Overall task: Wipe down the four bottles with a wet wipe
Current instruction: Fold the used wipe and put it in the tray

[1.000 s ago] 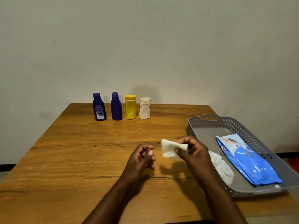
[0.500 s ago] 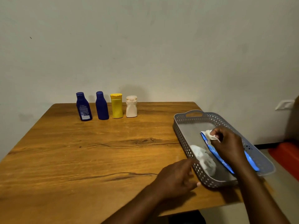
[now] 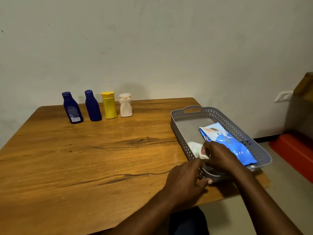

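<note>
Four bottles: standing upright in a row at the far edge of the worktop (image 3: 84, 158), close to the wall; from left, a dark blue bottle with a label (image 3: 72, 107), a plain dark blue bottle (image 3: 92, 106), a yellow bottle (image 3: 109, 105), a cream bottle (image 3: 125, 105); near one another, not touching
Tray: a grey perforated tray (image 3: 179, 131) with a handle sits at the right edge of the worktop, well apart from the bottles
Wipes pack: a blue wipes pack (image 3: 232, 146) lies flat inside the tray, towards its right wall
Wet wipe: a crumpled white wet wipe (image 3: 194, 147) lies in the tray's near left part, just beside the pack
Right hand (image 3: 220, 156): reaches into the tray; fingers curled, pinching the wipe at its near edge
Left hand (image 3: 184, 180): rests at the tray's near left corner; fingers loosely bent against the wall; thumb along the near rim; whether it grips the tray, I cannot tell
</note>
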Motion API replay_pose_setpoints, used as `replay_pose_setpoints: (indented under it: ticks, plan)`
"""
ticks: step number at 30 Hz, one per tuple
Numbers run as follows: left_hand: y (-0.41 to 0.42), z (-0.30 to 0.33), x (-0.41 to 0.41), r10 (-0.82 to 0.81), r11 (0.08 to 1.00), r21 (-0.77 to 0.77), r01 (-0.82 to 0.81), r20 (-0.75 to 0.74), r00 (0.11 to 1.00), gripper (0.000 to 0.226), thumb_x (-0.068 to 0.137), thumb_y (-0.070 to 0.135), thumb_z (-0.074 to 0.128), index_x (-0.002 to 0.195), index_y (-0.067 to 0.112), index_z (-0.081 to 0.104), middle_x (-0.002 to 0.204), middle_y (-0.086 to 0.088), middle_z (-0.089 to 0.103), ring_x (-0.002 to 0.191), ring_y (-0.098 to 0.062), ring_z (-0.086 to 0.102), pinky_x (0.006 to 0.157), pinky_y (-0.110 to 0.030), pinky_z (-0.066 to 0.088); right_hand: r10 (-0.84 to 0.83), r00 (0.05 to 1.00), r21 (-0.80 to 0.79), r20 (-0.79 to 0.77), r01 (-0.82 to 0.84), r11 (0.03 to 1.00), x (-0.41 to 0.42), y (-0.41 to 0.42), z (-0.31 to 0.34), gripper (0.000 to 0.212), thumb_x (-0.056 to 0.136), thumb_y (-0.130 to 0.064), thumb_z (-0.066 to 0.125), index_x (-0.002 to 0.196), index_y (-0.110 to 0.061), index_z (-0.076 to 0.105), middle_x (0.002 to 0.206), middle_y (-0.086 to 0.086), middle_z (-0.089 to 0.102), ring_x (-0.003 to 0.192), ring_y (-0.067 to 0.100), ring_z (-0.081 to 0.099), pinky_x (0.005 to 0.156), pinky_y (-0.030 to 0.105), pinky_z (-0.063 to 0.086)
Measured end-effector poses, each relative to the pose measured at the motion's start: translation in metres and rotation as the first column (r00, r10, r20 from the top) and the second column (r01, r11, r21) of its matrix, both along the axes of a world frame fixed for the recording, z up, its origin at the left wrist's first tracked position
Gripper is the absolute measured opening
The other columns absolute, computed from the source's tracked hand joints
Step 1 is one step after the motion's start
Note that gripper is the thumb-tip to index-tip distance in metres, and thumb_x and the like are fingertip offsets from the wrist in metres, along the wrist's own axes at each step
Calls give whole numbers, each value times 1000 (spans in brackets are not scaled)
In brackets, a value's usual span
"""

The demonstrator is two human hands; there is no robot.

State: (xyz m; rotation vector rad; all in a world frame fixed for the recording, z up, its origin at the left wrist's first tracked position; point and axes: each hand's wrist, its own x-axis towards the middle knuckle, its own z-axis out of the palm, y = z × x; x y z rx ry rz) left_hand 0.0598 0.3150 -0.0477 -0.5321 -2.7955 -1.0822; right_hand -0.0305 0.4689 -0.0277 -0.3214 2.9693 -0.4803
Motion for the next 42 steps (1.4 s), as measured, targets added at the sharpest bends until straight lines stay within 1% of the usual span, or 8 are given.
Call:
replay_pose_setpoints:
  ticks: [8, 13, 18, 23, 29, 33, 36, 42]
  plan:
    - [6, -3, -2, 37, 999, 26, -37, -12, 999, 29, 87, 47, 57, 110, 36, 43, 99, 10, 61, 84, -10, 53, 69, -31, 43, 130, 989, -248, 65, -110, 963, 5, 14, 1, 20, 79, -21, 75, 85, -31, 58, 90, -5, 64, 81, 10, 61, 75, 28, 51]
    - [9, -3, -2, 42, 999, 18, -42, -13, 999, 27, 89, 46, 54, 106, 33, 40, 94, 8, 60, 82, -13, 51, 67, -33, 43, -143, 965, -298, -220, 73, 952, 2, 39, 9, 11, 80, -16, 74, 85, -20, 65, 90, 2, 66, 83, 23, 63, 74, 33, 48]
    - [8, -5, -4, 49, 999, 8, -49, 26, 998, 35, 87, 53, 55, 113, 35, 39, 109, 7, 61, 91, -14, 54, 74, -34, 49, -548, 687, -212, -477, 515, 831, 0, 80, 8, 30, 74, -17, 72, 104, -12, 68, 112, 20, 62, 105, 43, 51, 88, 46, 43]
    - [11, -6, -5, 56, 998, 11, -57, 70, 996, 44, 84, 59, 57, 116, 36, 37, 119, 5, 58, 99, -16, 55, 78, -35, 50, -754, 626, -252, -196, 712, 656, 2, 107, -7, 58, 78, -27, 70, 129, -12, 50, 132, 23, 49, 120, 44, 43, 94, 53, 40]
    - [12, -13, -6, 86, 983, 145, -113, 177, 980, 85, 79, 63, 59, 146, 37, 13, 152, 9, 29, 135, -15, 34, 107, -31, 34, -842, 510, -546, 174, 762, 349, 3, 115, -22, 58, 76, -36, 66, 127, -14, 50, 126, 18, 57, 108, 39, 57, 92, 51, 48]
    - [13, -13, -7, 83, 892, 402, -208, 306, 948, 87, 76, 55, 69, 144, 42, 18, 146, 16, 36, 130, -6, 38, 105, -23, 35, -763, 469, -653, 444, 753, 83, 0, 117, -23, 32, 78, -15, 62, 109, -9, 59, 108, 18, 59, 77, 27, 58, 64, 40, 54]
    - [15, -9, -7, 1, 853, 482, -199, 381, 924, 78, 79, 42, 72, 142, 41, 27, 131, 28, 40, 118, 5, 38, 98, -12, 33, -720, 484, -668, 497, 743, 39, 4, 116, -20, 5, 81, -5, 55, 85, -9, 56, 89, 18, 55, 62, 22, 50, 39, 26, 48]
    - [16, -13, -5, -59, 825, 530, -195, 424, 904, 69, 77, 30, 75, 117, 60, 28, 120, 37, 45, 109, 21, 41, 89, 3, 32, -621, 583, -723, 524, 690, 38, 16, 116, -11, 19, 87, 2, 47, 74, -11, 52, 74, 14, 50, 63, 22, 49, 32, 25, 48]
